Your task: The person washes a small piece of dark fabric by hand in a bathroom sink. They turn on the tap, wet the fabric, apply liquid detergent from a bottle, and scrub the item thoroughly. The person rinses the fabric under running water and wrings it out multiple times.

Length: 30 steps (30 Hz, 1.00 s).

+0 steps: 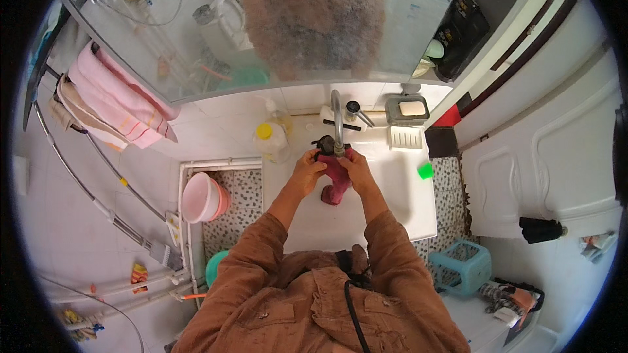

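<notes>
Over the white washbasin (pixel 392 202), my two hands hold a dark red, sock-shaped cloth (pixel 337 180) beneath the curved metal tap (pixel 338 117). My left hand (pixel 309 171) grips its left edge, thumb on top. My right hand (pixel 358 170) grips the opposite edge close under the spout. The cloth's lower end hangs free and bends to the left. A black bunched thing (pixel 322 145) shows just above my left fingers; whether it belongs to the cloth I cannot tell. The tap hides part of the cloth's top, and I cannot make out whether water runs.
On the basin's back ledge stand a yellow-capped jug (pixel 268 140), a soap dish (pixel 407 110) and a white slotted tray (pixel 406 138). A green block (pixel 426 170) sits at the right rim. Basins (pixel 199 197) lie left, a blue plastic stool (pixel 461 266) right. A mirror (pixel 216 59) hangs ahead.
</notes>
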### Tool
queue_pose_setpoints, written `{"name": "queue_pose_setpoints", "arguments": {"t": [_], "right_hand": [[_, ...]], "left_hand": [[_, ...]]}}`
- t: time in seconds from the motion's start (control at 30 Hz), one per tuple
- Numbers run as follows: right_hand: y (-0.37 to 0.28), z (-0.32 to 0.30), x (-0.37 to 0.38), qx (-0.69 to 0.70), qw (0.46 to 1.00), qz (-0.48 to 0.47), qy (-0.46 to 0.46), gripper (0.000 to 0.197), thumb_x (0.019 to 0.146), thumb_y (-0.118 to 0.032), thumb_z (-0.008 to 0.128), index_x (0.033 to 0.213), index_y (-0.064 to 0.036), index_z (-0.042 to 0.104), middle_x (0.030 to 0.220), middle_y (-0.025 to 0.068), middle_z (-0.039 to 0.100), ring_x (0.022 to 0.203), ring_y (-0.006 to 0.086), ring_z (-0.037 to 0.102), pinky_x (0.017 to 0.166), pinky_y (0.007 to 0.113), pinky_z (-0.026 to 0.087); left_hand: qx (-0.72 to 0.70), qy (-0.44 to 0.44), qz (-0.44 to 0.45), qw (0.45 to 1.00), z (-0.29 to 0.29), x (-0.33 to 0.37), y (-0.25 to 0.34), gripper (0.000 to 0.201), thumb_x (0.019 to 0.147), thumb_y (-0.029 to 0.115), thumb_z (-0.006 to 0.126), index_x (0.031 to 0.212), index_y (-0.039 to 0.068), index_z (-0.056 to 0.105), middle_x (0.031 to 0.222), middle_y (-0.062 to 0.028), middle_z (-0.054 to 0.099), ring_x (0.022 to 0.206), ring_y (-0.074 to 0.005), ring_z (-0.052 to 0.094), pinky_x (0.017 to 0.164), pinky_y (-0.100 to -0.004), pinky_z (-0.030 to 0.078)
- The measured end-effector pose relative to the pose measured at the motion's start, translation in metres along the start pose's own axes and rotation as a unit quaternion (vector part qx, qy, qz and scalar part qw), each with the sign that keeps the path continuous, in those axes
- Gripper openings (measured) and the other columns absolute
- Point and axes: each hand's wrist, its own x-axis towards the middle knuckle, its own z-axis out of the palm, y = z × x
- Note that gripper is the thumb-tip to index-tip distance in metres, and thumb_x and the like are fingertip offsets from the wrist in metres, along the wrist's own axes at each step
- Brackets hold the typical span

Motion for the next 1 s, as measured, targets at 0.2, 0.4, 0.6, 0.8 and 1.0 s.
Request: {"name": "queue_pose_setpoints", "arguments": {"t": [0.2, 0.4, 0.6, 0.8, 1.0], "right_hand": [[-0.026, -0.002, -0.018, 0.188, 0.980, -0.047, 0.054, 0.035, 0.077, 0.007, 0.068, 0.109, -0.0003, 0.058, 0.094, 0.0046, 0.065, 0.082, 0.0128, 0.062, 0.077, 0.027, 0.052], [-0.044, -0.035, -0.029, -0.116, 0.989, -0.077, 0.050, 0.035, 0.076, -0.003, 0.074, 0.110, -0.0023, 0.063, 0.081, 0.0033, 0.063, 0.072, 0.0141, 0.059, 0.067, 0.029, 0.051], [-0.046, -0.064, -0.020, -0.448, 0.855, -0.233, 0.117, 0.030, 0.068, -0.020, 0.082, 0.081, -0.0010, 0.064, 0.083, 0.0120, 0.059, 0.076, 0.0293, 0.058, 0.068, 0.036, 0.049], [-0.017, -0.074, 0.009, -0.280, 0.894, -0.285, 0.200, 0.018, 0.074, 0.001, 0.069, 0.090, -0.0012, 0.062, 0.089, 0.0142, 0.060, 0.078, 0.0258, 0.060, 0.070, 0.035, 0.050], [-0.013, -0.024, 0.006, -0.056, 0.996, -0.033, 0.064, 0.029, 0.085, -0.003, 0.063, 0.112, -0.0073, 0.053, 0.087, 0.0049, 0.062, 0.072, 0.0115, 0.058, 0.058, 0.027, 0.052]], "left_hand": [[0.212, 0.011, 0.120, 0.970, -0.002, -0.007, 0.021, 0.029, 0.088, 0.001, 0.058, 0.118, 0.001, 0.054, 0.101, -0.0068, 0.061, 0.086, -0.0139, 0.059, 0.079, -0.0287, 0.050], [0.492, -0.050, 0.159, 0.855, 0.011, -0.028, 0.070, 0.019, 0.087, 0.006, 0.063, 0.106, 0.001, 0.061, 0.088, -0.0030, 0.060, 0.079, -0.0105, 0.057, 0.073, -0.0254, 0.048], [0.519, 0.039, 0.225, 0.824, 0.021, -0.028, 0.086, 0.016, 0.082, 0.007, 0.067, 0.097, 0.001, 0.064, 0.093, -0.0125, 0.065, 0.084, -0.0232, 0.062, 0.076, -0.0322, 0.049], [0.532, 0.066, 0.228, 0.812, 0.017, -0.016, 0.069, 0.015, 0.085, 0.008, 0.066, 0.098, 0.001, 0.063, 0.087, -0.0065, 0.063, 0.080, -0.0137, 0.058, 0.074, -0.0286, 0.047], [0.452, 0.025, 0.186, 0.872, 0.010, -0.007, 0.044, 0.037, 0.077, 0.017, 0.075, 0.107, 0.001, 0.060, 0.092, -0.0074, 0.064, 0.089, -0.0180, 0.062, 0.081, -0.0328, 0.049]]}}
